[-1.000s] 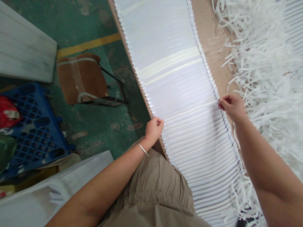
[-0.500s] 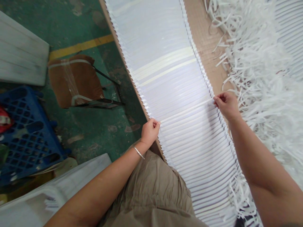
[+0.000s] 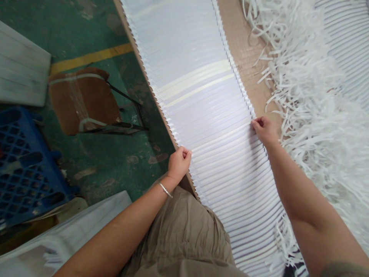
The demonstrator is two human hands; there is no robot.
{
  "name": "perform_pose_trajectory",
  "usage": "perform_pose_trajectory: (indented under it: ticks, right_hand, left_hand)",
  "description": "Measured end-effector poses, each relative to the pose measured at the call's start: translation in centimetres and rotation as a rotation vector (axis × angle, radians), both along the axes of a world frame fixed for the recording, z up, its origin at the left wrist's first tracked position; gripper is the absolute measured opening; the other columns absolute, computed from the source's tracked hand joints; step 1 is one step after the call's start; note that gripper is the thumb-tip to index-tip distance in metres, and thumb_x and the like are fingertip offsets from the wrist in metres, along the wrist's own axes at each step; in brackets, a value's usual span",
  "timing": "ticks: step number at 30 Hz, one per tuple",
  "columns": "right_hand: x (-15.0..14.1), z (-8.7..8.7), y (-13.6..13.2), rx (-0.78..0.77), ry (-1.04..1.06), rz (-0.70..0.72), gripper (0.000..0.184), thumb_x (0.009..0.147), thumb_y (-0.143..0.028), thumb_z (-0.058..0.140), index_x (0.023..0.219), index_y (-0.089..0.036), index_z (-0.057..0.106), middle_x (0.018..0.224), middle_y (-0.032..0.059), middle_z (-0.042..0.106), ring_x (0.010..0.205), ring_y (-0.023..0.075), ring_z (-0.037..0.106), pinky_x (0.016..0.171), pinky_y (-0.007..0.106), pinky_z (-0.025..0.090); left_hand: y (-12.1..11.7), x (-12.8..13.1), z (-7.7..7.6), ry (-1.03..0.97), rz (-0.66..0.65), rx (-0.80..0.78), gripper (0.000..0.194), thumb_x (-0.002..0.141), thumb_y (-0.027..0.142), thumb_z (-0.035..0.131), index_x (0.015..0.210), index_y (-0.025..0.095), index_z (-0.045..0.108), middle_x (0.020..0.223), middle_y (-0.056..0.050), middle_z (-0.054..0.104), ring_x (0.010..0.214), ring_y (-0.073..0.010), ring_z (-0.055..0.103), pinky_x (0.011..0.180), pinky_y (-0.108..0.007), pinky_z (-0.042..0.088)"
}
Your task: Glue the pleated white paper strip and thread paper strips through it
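A long row of overlapping white paper sheets (image 3: 201, 115) runs away from me along a cardboard-covered table (image 3: 245, 54). My left hand (image 3: 178, 163) is closed in a pinch on the left end of one sheet at the table's near edge. My right hand (image 3: 263, 129) is pinched on the right end of the same sheet, at the row's far side. A thin bracelet circles my left wrist. A few cream-tinted sheets (image 3: 196, 79) show further up the row.
A heap of white paper strips (image 3: 314, 100) lies right of the row. On the green floor at left stand a brown chair (image 3: 83, 100), a blue plastic crate (image 3: 25, 165) and white stacks (image 3: 20, 69). A yellow line (image 3: 92, 57) crosses the floor.
Both hands stay pinched on the sheet's ends. The view has drifted, so hands and row sit slightly further left in the picture; the right hand has edged left.
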State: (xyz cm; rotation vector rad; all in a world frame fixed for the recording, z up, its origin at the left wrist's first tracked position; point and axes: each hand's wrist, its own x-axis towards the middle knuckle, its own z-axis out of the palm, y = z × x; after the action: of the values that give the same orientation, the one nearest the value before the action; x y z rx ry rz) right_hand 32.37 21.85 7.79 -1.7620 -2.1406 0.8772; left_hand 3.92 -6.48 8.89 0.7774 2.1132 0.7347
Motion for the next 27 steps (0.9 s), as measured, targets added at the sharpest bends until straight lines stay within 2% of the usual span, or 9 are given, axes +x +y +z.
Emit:
perform_pose_trajectory:
  ticks: [3, 8, 18, 21, 24, 27]
  right_hand:
    - [-0.6, 0.2, -0.3, 0.047, -0.021, -0.061, 0.017, 0.083, -0.039, 0.063, 0.082, -0.022, 0.062, 0.073, 0.0022, 0.068, 0.068, 0.0172, 0.059, 0.066, 0.029, 0.046]
    - [-1.2, 0.7, -0.6, 0.105, -0.086, -0.06, 0.019, 0.082, -0.04, 0.064, 0.081, -0.021, 0.066, 0.074, 0.0051, 0.07, 0.068, 0.0194, 0.06, 0.069, 0.032, 0.047]
    - [-1.5, 1.0, -0.5, 0.065, -0.15, -0.038, 0.019, 0.084, -0.041, 0.063, 0.081, -0.022, 0.064, 0.078, 0.0067, 0.07, 0.072, 0.0221, 0.061, 0.073, 0.035, 0.049]
    - [-1.2, 1.5, 0.6, 0.103, -0.284, -0.051, 0.021, 0.084, -0.043, 0.065, 0.083, -0.022, 0.066, 0.079, 0.0082, 0.069, 0.076, 0.0252, 0.061, 0.079, 0.04, 0.05]
    - [-0.7, 1.6, 2.7, 0.209, -0.35, -0.192, 0.028, 0.086, -0.044, 0.063, 0.097, -0.019, 0.07, 0.085, 0.0109, 0.068, 0.083, 0.0285, 0.061, 0.087, 0.045, 0.05]
    - [-0.5, 1.2, 4.7, 0.235, -0.327, -0.285, 0.034, 0.085, -0.042, 0.062, 0.107, -0.017, 0.071, 0.088, 0.0113, 0.068, 0.087, 0.0291, 0.061, 0.091, 0.048, 0.05]
  left_hand:
    - [0.2, 0.0, 0.4, 0.021, -0.017, -0.023, 0.016, 0.089, 0.024, 0.06, 0.073, 0.021, 0.058, 0.07, -0.001, 0.068, 0.067, -0.0172, 0.062, 0.066, -0.027, 0.041]
    - [0.4, 0.1, 0.8, 0.044, -0.028, -0.053, 0.016, 0.088, 0.021, 0.06, 0.072, 0.021, 0.058, 0.071, -0.002, 0.068, 0.069, -0.0177, 0.063, 0.067, -0.027, 0.041]
    - [0.6, 0.0, 0.9, 0.086, -0.077, -0.094, 0.019, 0.089, 0.022, 0.058, 0.071, 0.022, 0.054, 0.071, -0.002, 0.066, 0.069, -0.0182, 0.061, 0.067, -0.028, 0.039]
    - [0.9, -0.1, 0.9, 0.112, -0.107, -0.125, 0.023, 0.09, 0.025, 0.059, 0.069, 0.023, 0.05, 0.068, -0.002, 0.063, 0.067, -0.0188, 0.06, 0.067, -0.028, 0.039]
    - [0.6, -0.3, 0.9, 0.114, -0.108, -0.112, 0.023, 0.091, 0.026, 0.059, 0.071, 0.024, 0.048, 0.066, -0.001, 0.06, 0.065, -0.0186, 0.059, 0.066, -0.028, 0.038]
    - [-0.1, -0.4, 1.4, 0.091, -0.119, -0.048, 0.018, 0.093, 0.025, 0.057, 0.077, 0.024, 0.049, 0.066, 0.001, 0.059, 0.064, -0.0176, 0.059, 0.065, -0.027, 0.038]
